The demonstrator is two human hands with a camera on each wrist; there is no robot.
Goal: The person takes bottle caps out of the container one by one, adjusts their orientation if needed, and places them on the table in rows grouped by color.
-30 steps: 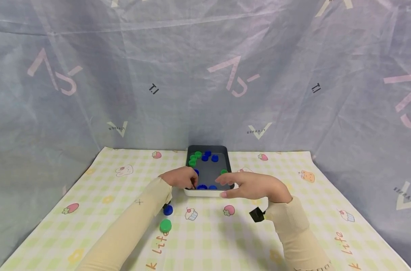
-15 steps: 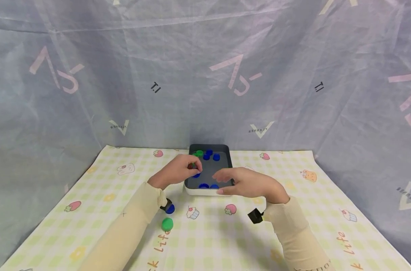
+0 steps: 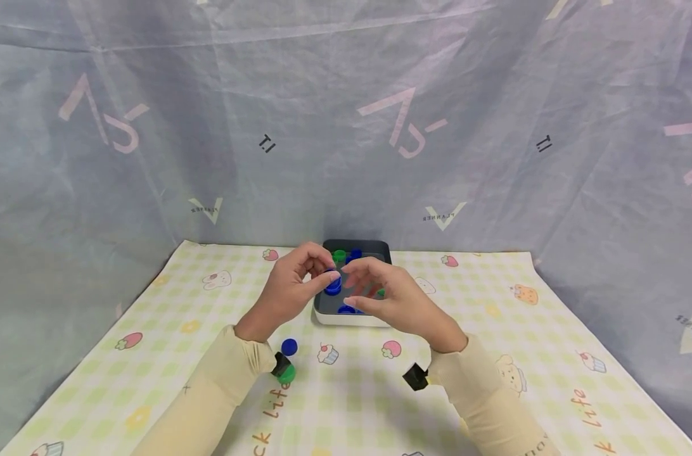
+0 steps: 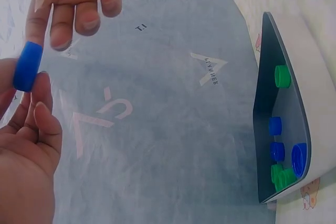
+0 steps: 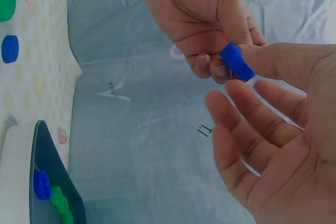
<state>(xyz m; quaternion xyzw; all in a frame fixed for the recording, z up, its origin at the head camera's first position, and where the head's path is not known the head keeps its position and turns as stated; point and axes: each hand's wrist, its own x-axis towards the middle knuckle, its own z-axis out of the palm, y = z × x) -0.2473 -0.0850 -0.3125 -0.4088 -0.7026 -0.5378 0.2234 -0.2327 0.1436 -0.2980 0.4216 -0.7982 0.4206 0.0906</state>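
Observation:
Above the near part of the tray, my left hand (image 3: 283, 285) pinches a blue bottle cap (image 3: 333, 286) between thumb and fingers. My right hand (image 3: 400, 297) is beside it, fingers spread and slightly bent. In the right wrist view, a digit of the right hand (image 5: 283, 150) lies against or just in front of the blue cap (image 5: 239, 62); I cannot tell whether it presses. The left wrist view shows the cap (image 4: 28, 66) edge-on between the two hands. Below them stands the tray (image 3: 346, 320), white outside and dark inside. Both hands hide part of it.
Green (image 3: 339, 256) and blue (image 3: 355, 254) caps lie at the tray's back, with others (image 4: 299, 160) along its side. On the checked tablecloth, a loose blue cap (image 3: 289, 347) and a green cap (image 3: 287, 375) lie near the left wrist. A grey curtain (image 3: 346, 126) hangs behind.
My left hand has risen from the tray's near left corner, and the blue cap now shows in its fingers. The right hand has moved left and up, closer to the left hand.

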